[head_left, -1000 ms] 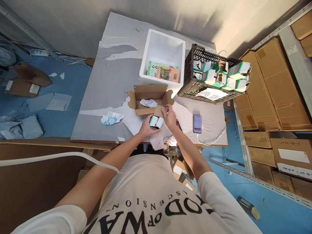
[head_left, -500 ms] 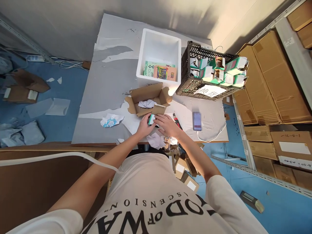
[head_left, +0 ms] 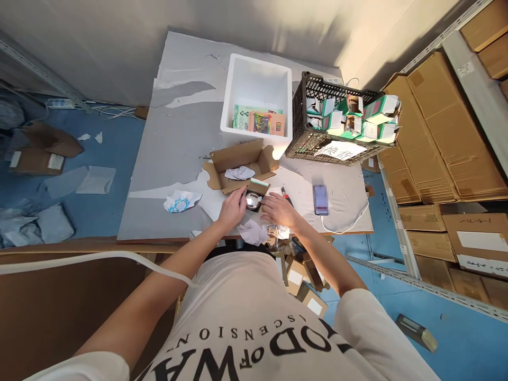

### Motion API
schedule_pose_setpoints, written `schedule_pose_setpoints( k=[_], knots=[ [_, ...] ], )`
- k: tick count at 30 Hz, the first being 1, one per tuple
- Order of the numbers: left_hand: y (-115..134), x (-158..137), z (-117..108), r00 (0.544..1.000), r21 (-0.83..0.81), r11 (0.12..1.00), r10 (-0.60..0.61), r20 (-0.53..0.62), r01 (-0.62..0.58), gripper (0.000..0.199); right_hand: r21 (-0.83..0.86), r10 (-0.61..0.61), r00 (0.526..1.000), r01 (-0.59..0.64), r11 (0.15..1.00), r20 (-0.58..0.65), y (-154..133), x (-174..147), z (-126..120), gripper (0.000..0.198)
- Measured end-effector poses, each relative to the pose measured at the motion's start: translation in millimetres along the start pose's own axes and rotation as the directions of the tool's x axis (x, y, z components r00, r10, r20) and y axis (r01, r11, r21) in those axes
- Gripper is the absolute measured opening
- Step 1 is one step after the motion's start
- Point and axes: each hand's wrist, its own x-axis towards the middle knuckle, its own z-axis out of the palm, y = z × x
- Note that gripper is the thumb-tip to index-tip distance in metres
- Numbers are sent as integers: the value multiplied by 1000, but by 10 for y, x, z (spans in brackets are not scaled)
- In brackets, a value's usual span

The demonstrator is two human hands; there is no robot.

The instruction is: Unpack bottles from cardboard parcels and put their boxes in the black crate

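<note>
A small box [head_left: 253,201] stands open on the grey table [head_left: 178,143], with something round and shiny showing inside it and its green-edged lid [head_left: 260,182] folded back. My left hand [head_left: 231,209] grips the box's left side. On the box's right, my right hand [head_left: 280,210] lies flat on the table with its fingertips at the box's edge. Just behind the small box sits an open cardboard carton [head_left: 240,161] holding crumpled white paper [head_left: 239,172].
A white foam box [head_left: 257,87] with colourful packets and a black crate [head_left: 337,119] of green-white boxes stand at the back. A phone [head_left: 320,199] on a cable, a red-black pen [head_left: 286,195] and crumpled printed paper [head_left: 181,201] lie nearby. Cartons fill shelves at right.
The small box came down from in front of the carton onto the table and now stands open with the shiny thing showing. My right hand moved off its top to the side.
</note>
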Motion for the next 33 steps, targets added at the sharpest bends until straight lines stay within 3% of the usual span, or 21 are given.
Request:
schedule_pose_setpoints(
  k=[3,6,8,11,14,17,25,33],
  knots=[
    [-60,-53,16,994,-48,995,-92,-56,89,41,-20,178,983,-178,984,48,-133,39,-23,32],
    [-86,-114,22,997,-64,996,-63,-48,60,38,-105,422,904,-415,904,66,-310,190,-51,30],
    [-95,-150,9,1000,-49,999,-22,4,22,38,-142,517,852,-504,852,77,-415,298,-67,29],
    [-125,-189,-29,995,-47,999,19,101,-15,46,-147,597,795,-582,800,102,-508,425,-84,29],
    [-167,-184,-40,977,-60,996,73,200,-62,69,-147,650,749,-634,759,128,-517,530,-96,31],
    [-197,-117,26,969,-97,995,58,238,-36,89,-173,666,722,-643,746,188,-480,634,-101,36],
    [-217,-46,213,983,-93,996,26,183,-9,74,-176,608,764,-582,794,216,-429,673,-157,36],
    [-196,-8,244,988,-27,999,-35,149,39,70,-121,583,812,-576,808,30,-529,601,-461,27]
  ],
)
